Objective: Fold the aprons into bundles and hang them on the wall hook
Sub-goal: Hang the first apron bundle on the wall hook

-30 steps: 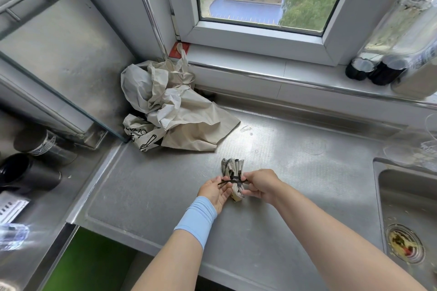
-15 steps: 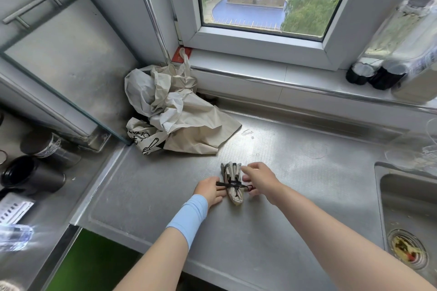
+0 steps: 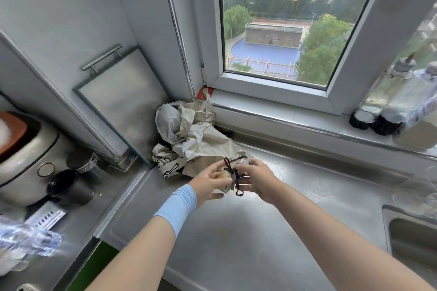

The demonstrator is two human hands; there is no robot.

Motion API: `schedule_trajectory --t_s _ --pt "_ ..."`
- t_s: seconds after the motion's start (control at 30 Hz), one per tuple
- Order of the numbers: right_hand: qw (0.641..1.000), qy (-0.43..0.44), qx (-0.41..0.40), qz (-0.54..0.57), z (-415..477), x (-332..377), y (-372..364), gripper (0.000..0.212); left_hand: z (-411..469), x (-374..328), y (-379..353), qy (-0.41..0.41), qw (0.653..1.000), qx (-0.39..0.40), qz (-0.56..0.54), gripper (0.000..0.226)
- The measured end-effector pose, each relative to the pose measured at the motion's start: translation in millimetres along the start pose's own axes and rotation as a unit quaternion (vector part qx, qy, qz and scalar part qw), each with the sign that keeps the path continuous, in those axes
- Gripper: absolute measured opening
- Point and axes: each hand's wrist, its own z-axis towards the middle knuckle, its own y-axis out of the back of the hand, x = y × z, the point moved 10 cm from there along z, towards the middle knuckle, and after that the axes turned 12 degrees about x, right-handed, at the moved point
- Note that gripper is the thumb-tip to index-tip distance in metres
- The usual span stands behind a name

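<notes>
Two grips holding one tied bundle (image 3: 227, 187) over desk (image 3: 236, 231): left hand (image 3: 208, 182) at its 9 o'clock, right hand (image 3: 257, 179) at 3; loose aprons (image 3: 189, 134) at 11.

The tied bundle (image 3: 227, 183) is motion-blurred and mostly covered by the left hand (image 3: 208, 183) and right hand (image 3: 257, 179) holding it. The hands also hide the near edge of the crumpled aprons (image 3: 189, 134) in the counter's (image 3: 236, 243) far left corner. The frame cuts off the sink (image 3: 413, 236) at the counter's right edge and a blurred plastic bottle (image 3: 26, 240).
</notes>
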Motion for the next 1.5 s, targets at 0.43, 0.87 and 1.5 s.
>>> schedule_trajectory --t_s 0.43,0.87,1.5 --pt "0.855 0.205 -0.019 -0.476 11 209 -142 0.070 -57 -168 116 -0.108 0.990 -0.060 0.062 0.037" --pt "0.766 0.273 0.017 -0.582 28 379 -290 0.027 -136 -376 220 -0.247 0.917 -0.162 0.268 0.011" --pt "0.803 0.429 -0.135 -0.391 -38 604 -354 0.015 -233 -626 217 -0.477 0.800 -0.252 0.263 0.015"
